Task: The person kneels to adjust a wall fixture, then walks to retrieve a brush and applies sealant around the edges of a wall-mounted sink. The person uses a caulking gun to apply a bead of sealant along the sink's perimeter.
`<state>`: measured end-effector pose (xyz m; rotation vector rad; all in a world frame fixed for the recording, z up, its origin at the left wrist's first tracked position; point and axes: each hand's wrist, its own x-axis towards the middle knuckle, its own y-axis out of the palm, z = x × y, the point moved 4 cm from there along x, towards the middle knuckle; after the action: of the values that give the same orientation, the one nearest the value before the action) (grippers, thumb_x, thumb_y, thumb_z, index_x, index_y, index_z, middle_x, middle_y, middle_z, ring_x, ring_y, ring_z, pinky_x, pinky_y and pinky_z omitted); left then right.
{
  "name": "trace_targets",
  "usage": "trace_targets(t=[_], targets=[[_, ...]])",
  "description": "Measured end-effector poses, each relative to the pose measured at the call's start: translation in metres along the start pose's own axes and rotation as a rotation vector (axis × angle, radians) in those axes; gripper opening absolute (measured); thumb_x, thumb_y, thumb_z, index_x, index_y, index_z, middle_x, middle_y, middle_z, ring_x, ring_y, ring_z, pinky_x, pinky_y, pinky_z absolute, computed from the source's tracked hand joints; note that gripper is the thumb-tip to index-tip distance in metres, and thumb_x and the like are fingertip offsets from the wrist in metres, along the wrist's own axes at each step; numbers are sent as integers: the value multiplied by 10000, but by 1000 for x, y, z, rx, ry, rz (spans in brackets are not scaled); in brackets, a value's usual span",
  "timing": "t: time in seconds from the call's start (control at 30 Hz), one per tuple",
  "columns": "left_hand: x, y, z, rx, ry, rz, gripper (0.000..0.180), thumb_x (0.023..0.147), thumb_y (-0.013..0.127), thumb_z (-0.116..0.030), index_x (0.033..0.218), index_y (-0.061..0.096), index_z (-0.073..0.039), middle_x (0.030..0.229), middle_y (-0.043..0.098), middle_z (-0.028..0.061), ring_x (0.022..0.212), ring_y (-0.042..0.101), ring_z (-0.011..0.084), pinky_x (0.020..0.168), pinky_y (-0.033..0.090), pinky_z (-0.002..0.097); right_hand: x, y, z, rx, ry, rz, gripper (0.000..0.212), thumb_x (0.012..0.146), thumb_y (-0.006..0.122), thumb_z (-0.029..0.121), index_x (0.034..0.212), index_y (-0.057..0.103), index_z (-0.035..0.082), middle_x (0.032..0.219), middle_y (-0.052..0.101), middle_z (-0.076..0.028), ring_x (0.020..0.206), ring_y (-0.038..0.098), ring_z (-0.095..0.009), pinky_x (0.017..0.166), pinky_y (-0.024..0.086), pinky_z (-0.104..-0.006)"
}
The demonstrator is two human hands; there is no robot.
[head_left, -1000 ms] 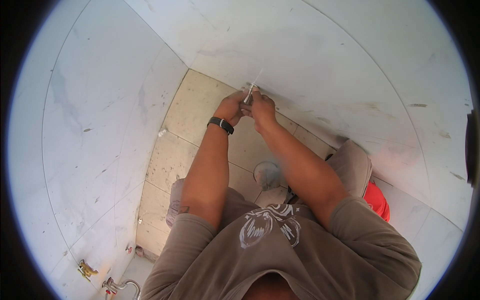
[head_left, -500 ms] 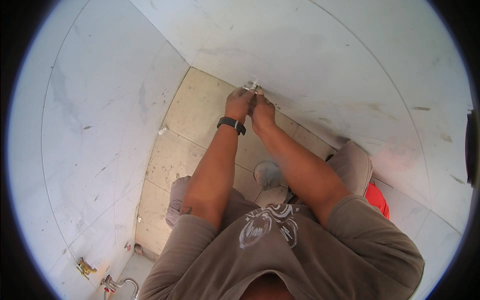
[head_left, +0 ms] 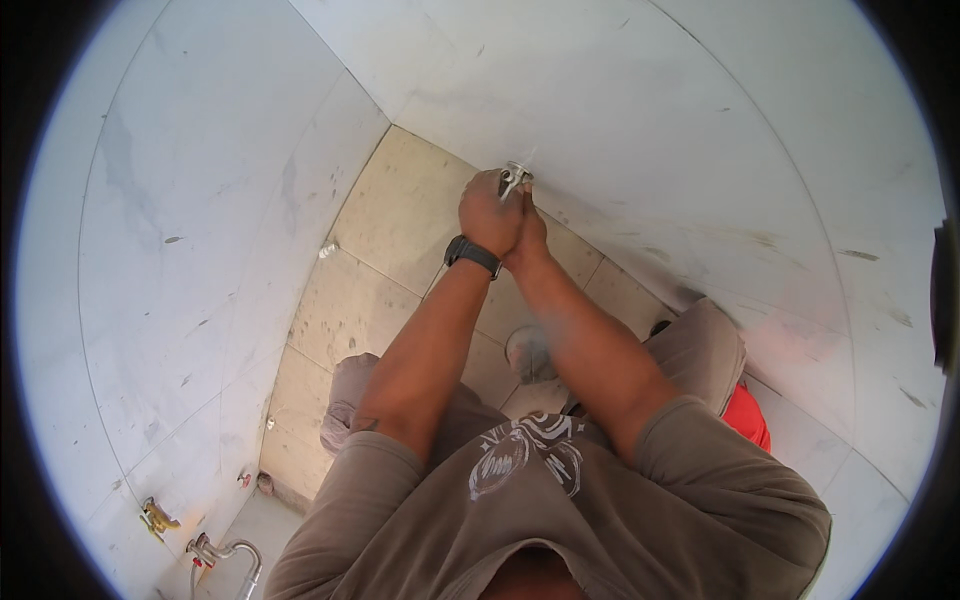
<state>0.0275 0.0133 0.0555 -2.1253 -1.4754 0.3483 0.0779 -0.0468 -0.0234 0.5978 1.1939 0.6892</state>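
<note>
Head view, looking down into a tiled corner. Both arms reach forward to about 12 o'clock from the body, hands pressed together at a small metal fitting (head_left: 515,178) that sticks out of the white wall (head_left: 640,120), low down near the line where wall meets floor

Left hand (head_left: 488,212): fingers curled shut around the lower part of the fitting; black watch (head_left: 472,254) on the wrist, toward 6 o'clock of the hand. Right hand (head_left: 528,232): tucked against the left, touching it, mostly hidden behind it; cannot tell how far it is closed or whether it grips the fitting itself

Fitting: only the shiny top shows above the knuckles, at 12 o'clock of the left hand, touching the wall

Edges and room: beige floor tiles (head_left: 400,210) lie open at 9 o'clock of the hands, running to the second white wall (head_left: 180,260). At 3 o'clock the wall closes in tight beside the right forearm. One shoe (head_left: 528,352) on the floor between the forearms, 6 o'clock of the hands. A curved metal pipe (head_left: 225,555) and a brass tap (head_left: 157,517) sit at 7 o'clock, well apart from the hands
</note>
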Motion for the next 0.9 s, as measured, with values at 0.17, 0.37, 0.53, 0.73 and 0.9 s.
trace_targets(t=[0.17, 0.37, 0.53, 0.73, 0.9], targets=[[-3, 0, -19, 183, 14, -7, 295, 847, 688, -193, 1037, 705, 31, 1060, 691, 246, 995, 650, 433, 905, 510, 494, 20, 5, -9, 204, 39, 395, 452, 1099, 384, 497, 1255, 575, 118, 1193, 637, -100, 1087, 620, -256, 966, 519, -401], [-4, -3, -13, 181, 64, 93, 327, 894, 679, -237, 1062, 706, 41, 1114, 692, 236, 1021, 638, 429, 916, 501, 488, 9, 23, 0, 146, 25, 620, 501, 1095, 378, 527, 1245, 575, 91, 1135, 651, -85, 1106, 615, -201, 929, 522, -340], [13, 4, 33, -479, -259, 290, 359, 1009, 591, -354, 1114, 696, -27, 1136, 687, 144, 1009, 642, 322, 935, 487, 455, -13, 9, 32, -653, 207, -281, 544, 1072, 414, 516, 1209, 569, 13, 1110, 675, -125, 1034, 678, -234, 874, 540, -370], [-21, 44, 57, -1333, -1099, 658, 438, 1064, 439, -500, 1211, 622, -131, 1117, 665, 89, 980, 636, 245, 982, 472, 465, -22, 29, 69, -1567, -294, -353, 530, 1020, 522, 498, 969, 653, -12, 803, 672, -133, 639, 675, -234, 566, 536, -362], [-17, 46, 48, -1536, -982, 695, 450, 1079, 391, -494, 1240, 598, -128, 1130, 657, 79, 923, 631, 221, 949, 503, 465, -15, 56, 78, -1659, -307, -226, 510, 974, 583, 443, 869, 671, -49, 770, 680, -149, 594, 667, -224, 535, 542, -372]])
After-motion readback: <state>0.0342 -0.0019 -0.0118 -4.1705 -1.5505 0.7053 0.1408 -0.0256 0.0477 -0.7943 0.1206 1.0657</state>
